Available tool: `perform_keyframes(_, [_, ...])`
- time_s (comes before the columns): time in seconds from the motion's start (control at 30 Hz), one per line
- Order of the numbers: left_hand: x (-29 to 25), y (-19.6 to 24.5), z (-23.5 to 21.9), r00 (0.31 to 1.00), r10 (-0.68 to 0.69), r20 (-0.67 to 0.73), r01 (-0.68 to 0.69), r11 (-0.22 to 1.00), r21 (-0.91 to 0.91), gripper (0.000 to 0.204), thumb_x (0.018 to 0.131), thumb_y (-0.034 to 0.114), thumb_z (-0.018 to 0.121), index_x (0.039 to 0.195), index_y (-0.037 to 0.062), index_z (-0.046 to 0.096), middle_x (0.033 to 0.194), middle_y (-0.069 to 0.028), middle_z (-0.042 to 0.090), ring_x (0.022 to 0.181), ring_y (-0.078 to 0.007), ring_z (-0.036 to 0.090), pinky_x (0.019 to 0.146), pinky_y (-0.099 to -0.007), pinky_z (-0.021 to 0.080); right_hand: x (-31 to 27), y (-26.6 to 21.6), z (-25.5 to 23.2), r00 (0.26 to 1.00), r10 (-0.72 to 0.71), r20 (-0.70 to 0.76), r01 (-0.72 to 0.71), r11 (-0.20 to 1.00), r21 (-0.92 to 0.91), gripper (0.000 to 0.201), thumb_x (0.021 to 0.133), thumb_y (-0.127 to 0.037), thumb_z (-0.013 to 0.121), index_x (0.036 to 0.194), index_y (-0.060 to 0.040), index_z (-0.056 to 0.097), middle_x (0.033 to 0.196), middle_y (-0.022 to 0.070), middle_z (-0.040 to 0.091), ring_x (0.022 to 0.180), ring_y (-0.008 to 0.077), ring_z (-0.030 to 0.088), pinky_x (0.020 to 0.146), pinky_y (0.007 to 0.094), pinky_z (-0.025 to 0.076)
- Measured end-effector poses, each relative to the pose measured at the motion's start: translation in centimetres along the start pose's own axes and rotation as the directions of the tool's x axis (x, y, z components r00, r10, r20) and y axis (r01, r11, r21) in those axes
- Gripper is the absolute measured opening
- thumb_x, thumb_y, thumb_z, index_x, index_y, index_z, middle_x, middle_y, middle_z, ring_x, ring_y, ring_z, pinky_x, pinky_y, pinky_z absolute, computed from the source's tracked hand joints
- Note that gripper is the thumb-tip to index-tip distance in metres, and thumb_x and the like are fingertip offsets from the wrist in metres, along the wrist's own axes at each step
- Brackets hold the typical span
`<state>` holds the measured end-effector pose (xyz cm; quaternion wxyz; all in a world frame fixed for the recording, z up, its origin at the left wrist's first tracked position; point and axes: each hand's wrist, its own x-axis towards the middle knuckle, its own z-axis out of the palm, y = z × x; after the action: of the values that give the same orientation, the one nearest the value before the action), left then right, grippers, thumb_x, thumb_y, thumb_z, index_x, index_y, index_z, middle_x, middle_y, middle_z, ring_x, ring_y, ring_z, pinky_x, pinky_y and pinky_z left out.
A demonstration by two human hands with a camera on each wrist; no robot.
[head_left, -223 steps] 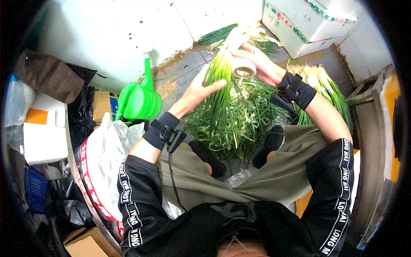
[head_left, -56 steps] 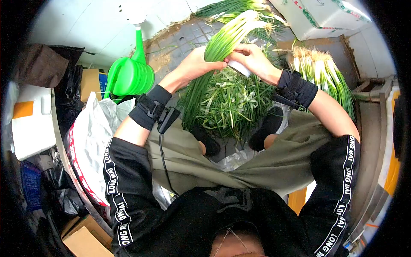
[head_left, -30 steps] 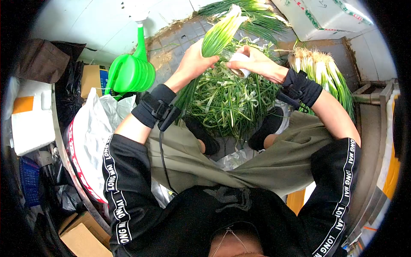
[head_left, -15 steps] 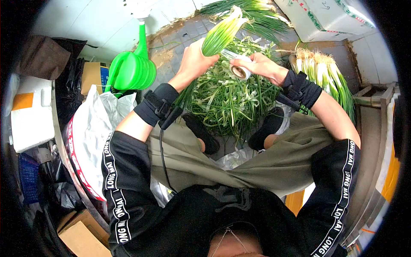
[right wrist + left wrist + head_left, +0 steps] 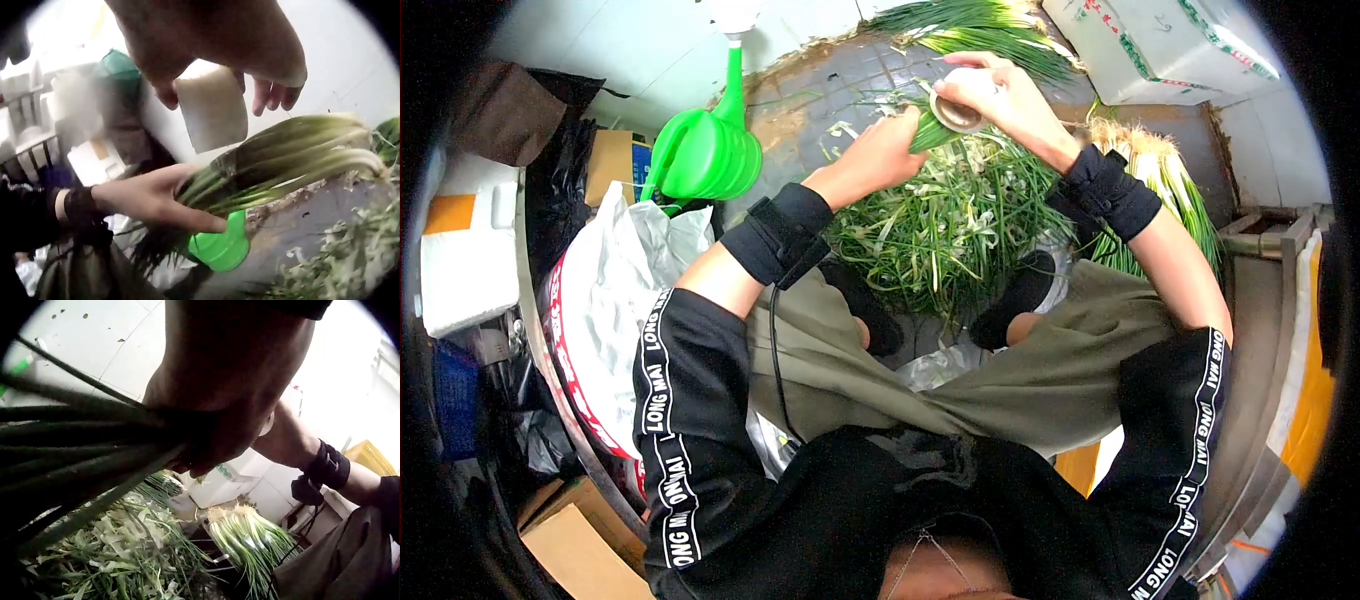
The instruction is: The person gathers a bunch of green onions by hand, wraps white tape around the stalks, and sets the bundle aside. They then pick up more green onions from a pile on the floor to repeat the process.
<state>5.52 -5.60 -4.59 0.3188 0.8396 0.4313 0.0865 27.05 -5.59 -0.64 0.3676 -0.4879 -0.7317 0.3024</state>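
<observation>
My left hand (image 5: 875,155) grips a bunch of scallions (image 5: 275,162) round its green leaves. In the right wrist view the pale root ends point right; in the head view most of the bunch (image 5: 930,133) is hidden behind my right hand and the roll. Dark leaves (image 5: 69,450) trail from the fist in the left wrist view. My right hand (image 5: 1020,100) holds a roll of tape (image 5: 958,112), its brown core facing down. Thumb and fingers span the roll (image 5: 215,112), which sits right against the bunch, just beyond my left hand.
A heap of loose scallion leaves (image 5: 940,225) lies between the feet. More scallions lie at the right (image 5: 1145,165) and the back (image 5: 1000,40), near a white box (image 5: 1155,50). A green watering can (image 5: 705,155) and a white sack (image 5: 615,310) stand on the left.
A strip of tape came off the roll toward the scallions half a second ago. Since then my right hand has risen over the bunch, and my left has turned and tipped the bunch away.
</observation>
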Motion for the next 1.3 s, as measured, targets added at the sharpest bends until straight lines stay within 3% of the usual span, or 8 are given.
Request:
perform_keyframes(0.07, [0.1,0.0,0.2,0.998,0.061,0.008,-0.06,0.998,-0.009,0.042,0.084,0.019,0.07,0.117,0.0021,0.05,0.102,-0.027,0.065,0.096,-0.0454,0.062,0.082,-0.0516,0.049,0.0,-0.9,0.5,0.953,0.259,0.158,-0.301,0.873,0.383,0.056,0.082,-0.044,0.071,0.111,0.0033,0.068,0.111,0.0165,0.066,0.105,0.0163,0.06,0.09,0.0285,0.048])
perform_keyframes(0.23, [-0.2,0.3,-0.5,0.977,0.063,0.205,-0.094,0.985,0.144,0.042,0.085,0.022,0.069,0.117,0.0006,0.052,0.101,-0.027,0.065,0.094,-0.0453,0.062,0.083,-0.0521,0.049,-0.3,-0.9,-0.2,0.818,0.312,0.483,-0.516,0.77,0.375,0.04,0.089,-0.039,0.069,0.104,-0.0025,0.069,0.099,0.0035,0.07,0.089,0.0085,0.064,0.079,0.0276,0.05])
perform_keyframes(0.47, [-2.4,1.4,-2.3,0.928,0.252,0.273,-0.297,0.945,0.136,0.038,0.085,0.021,0.069,0.113,-0.0008,0.055,0.103,-0.026,0.064,0.098,-0.0437,0.061,0.084,-0.0496,0.05,-1.6,-1.7,-1.1,0.811,0.113,0.574,-0.523,0.58,0.625,0.036,0.095,-0.028,0.064,0.12,-0.0021,0.065,0.116,0.0026,0.067,0.109,0.0084,0.058,0.096,0.0256,0.043])
perform_keyframes(0.6, [-4.5,1.6,-4.0,0.856,0.437,0.275,-0.479,0.872,0.104,0.041,0.081,0.014,0.072,0.112,-0.0041,0.052,0.096,-0.0244,0.064,0.096,-0.0422,0.062,0.082,-0.0501,0.05,-1.4,0.5,-2.9,0.675,-0.214,0.707,-0.492,0.583,0.646,0.052,0.093,-0.013,0.06,0.141,0.0012,0.046,0.144,0.0109,0.049,0.128,0.0189,0.046,0.107,0.0356,0.039])
perform_keyframes(0.67, [-5.4,2.1,-4.9,0.845,0.46,0.272,-0.498,0.863,0.089,0.042,0.082,0.016,0.071,0.115,-0.0029,0.053,0.097,-0.0236,0.064,0.097,-0.041,0.062,0.083,-0.0488,0.05,-0.9,-1.8,-5.1,0.531,-0.128,0.837,-0.494,0.757,0.429,0.062,0.091,-0.005,0.059,0.148,-0.0026,0.037,0.148,0.0107,0.043,0.132,0.0202,0.042,0.106,0.0368,0.04])
perform_keyframes(0.77, [-6.7,3.3,-6.6,0.814,0.516,0.266,-0.538,0.843,0.01,0.045,0.083,0.017,0.072,0.119,-0.0017,0.054,0.101,-0.0223,0.064,0.098,-0.0396,0.062,0.085,-0.0456,0.05,-1.1,-0.9,-4.3,0.513,-0.107,0.851,-0.472,0.793,0.384,0.06,0.093,-0.001,0.057,0.149,-0.0049,0.036,0.148,0.0096,0.043,0.131,0.019,0.044,0.105,0.0343,0.041])
perform_keyframes(1.03, [-7.7,3.5,-9.4,0.887,0.435,0.157,-0.38,0.879,-0.29,0.07,0.079,0.017,0.081,0.138,0.0005,0.048,0.124,-0.0122,0.064,0.112,-0.0158,0.058,0.099,-0.0315,0.044,-3.8,0.3,-0.5,0.724,-0.232,0.65,-0.434,0.578,0.691,0.058,0.093,-0.007,0.063,0.146,-0.0022,0.038,0.145,0.0087,0.047,0.119,0.0141,0.053,0.101,0.0316,0.043])
perform_keyframes(1.3, [-4.5,1.0,-7.4,0.974,0.218,0.059,-0.157,0.843,-0.514,0.052,0.085,0.014,0.075,0.131,0.0005,0.053,0.114,-0.0034,0.065,0.104,-0.0093,0.055,0.094,-0.0286,0.046,-4.2,-3.9,5.7,0.963,0.209,0.171,-0.27,0.777,0.569,0.037,0.084,-0.019,0.076,0.114,-0.0004,0.065,0.107,0.0048,0.069,0.097,0.0115,0.061,0.088,0.028,0.048])
